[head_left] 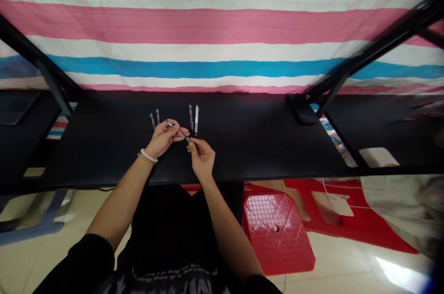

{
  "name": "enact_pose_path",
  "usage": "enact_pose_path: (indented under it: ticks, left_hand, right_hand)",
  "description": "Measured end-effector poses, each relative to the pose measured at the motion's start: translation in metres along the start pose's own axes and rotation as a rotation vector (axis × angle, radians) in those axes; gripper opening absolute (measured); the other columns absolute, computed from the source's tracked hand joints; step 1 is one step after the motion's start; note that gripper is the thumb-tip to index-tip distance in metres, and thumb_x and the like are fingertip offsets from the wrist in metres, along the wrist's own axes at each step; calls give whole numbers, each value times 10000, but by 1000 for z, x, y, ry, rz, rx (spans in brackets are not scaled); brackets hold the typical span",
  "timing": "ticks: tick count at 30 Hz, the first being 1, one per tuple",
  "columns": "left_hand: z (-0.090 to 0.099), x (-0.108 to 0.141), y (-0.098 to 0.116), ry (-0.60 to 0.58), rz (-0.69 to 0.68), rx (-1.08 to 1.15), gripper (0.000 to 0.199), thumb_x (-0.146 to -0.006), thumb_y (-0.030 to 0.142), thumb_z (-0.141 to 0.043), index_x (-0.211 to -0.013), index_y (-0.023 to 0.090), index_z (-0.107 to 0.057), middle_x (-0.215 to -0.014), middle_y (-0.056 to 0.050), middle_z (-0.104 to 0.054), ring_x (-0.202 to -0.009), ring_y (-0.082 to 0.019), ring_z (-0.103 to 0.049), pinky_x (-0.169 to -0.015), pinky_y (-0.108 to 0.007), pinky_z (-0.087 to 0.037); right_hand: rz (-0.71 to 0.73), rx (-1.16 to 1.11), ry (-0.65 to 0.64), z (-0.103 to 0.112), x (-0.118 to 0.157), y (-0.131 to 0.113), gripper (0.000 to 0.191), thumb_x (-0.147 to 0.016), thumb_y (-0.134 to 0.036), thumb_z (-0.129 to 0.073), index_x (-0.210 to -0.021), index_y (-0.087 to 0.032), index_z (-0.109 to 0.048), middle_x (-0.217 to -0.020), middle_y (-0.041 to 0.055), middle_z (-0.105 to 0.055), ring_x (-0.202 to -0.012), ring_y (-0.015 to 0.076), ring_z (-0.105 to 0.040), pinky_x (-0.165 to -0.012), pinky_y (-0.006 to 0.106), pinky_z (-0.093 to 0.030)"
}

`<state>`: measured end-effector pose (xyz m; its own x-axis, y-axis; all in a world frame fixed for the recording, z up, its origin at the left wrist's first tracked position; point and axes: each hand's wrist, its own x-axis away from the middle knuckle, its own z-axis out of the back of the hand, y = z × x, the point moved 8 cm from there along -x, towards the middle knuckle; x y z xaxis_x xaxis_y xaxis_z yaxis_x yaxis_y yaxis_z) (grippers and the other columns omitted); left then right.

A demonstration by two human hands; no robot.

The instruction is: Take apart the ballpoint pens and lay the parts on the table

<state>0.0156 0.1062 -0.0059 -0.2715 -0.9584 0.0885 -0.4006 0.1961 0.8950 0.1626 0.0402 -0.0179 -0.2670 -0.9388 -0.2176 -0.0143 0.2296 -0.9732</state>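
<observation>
Pen (179, 133) held between both hands, left hand (163, 139) pinching its upper end, right hand (203, 157) pinching its lower tip. Two pens (196, 119) and two pen pieces (157, 116) just beyond, on black table (104, 155).

I hold a slim grey pen (178, 131) across between both hands, my left hand (164, 139) pinching one end and my right hand (203, 159) the other. Just beyond, two short pen pieces (155, 118) lie close together, tilted, and a clear pen (190, 117) lies just beside a white pen (196, 119).
</observation>
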Motion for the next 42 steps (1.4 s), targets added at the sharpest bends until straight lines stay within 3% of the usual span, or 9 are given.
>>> enact_pose_path:
  ticks: [4,12,19,23,25,28,35,39,42]
  left_hand:
    - [7,-1,2,98,-29,25,360,-788,388,-835,-882,171,-564,-882,-68,-793,-844,-198,-780,-747,-281,-622]
    - [19,-3,4,233,-63,95,361,-783,381,-841,-895,176,-566,-853,-48,-791,-818,-182,-780,-737,-254,-617]
    - [3,-2,-7,48,26,-3,391,-763,396,-853,-888,163,-565,-885,-80,-792,-848,-202,-779,-742,-288,-624]
    - [0,-1,-9,6,46,-8,399,-756,402,-857,-892,168,-564,-894,-77,-793,-852,-198,-778,-743,-281,-622]
    - [0,-1,-7,1,36,-8,391,-762,405,-852,-887,168,-566,-897,-76,-794,-851,-195,-778,-739,-275,-620]
    - [2,-2,-3,22,-8,9,393,-755,404,-859,-874,168,-568,-889,-68,-795,-848,-192,-779,-765,-290,-624]
    - [7,-3,-1,64,-31,31,388,-764,401,-852,-880,170,-562,-875,-57,-796,-823,-185,-780,-757,-282,-619]
    - [9,-3,-1,98,-29,24,363,-788,384,-835,-885,169,-558,-865,-56,-793,-817,-183,-779,-740,-270,-613]
    - [9,-3,0,106,-29,24,357,-795,379,-830,-888,170,-557,-855,-54,-792,-805,-180,-778,-739,-267,-612]
  right_hand:
    - [107,54,103,10,1,-12,128,-910,-310,-693,-959,-220,-770,-1026,76,-710,-954,209,-702,-772,333,-601]
    - [67,61,139,12,1,-7,183,-922,-355,-673,-980,-198,-746,-1053,96,-691,-929,204,-699,-735,324,-599]
    - [46,-7,102,8,2,-8,168,-868,-346,-745,-947,-200,-768,-1020,86,-735,-936,217,-724,-763,334,-611]
    - [-120,-55,63,3,4,4,281,-889,-445,-712,-945,-174,-756,-790,53,-743,-658,181,-719,-599,306,-609]
    - [-174,-77,47,0,4,9,339,-901,-491,-682,-1005,-172,-734,-738,36,-732,-597,170,-704,-548,291,-599]
    - [-124,-71,58,0,2,7,395,-841,-477,-756,-1114,-199,-694,-884,50,-761,-758,188,-745,-660,303,-630]
    - [-116,-64,31,-2,1,9,363,-853,-474,-741,-1098,-214,-674,-920,45,-748,-750,177,-737,-657,297,-623]
    - [-153,-60,-1,-5,2,11,307,-878,-484,-706,-998,-202,-689,-803,26,-733,-644,156,-710,-593,274,-600]
    - [-156,-47,8,-4,2,10,346,-850,-497,-734,-1027,-203,-691,-857,34,-745,-676,163,-724,-594,270,-601]
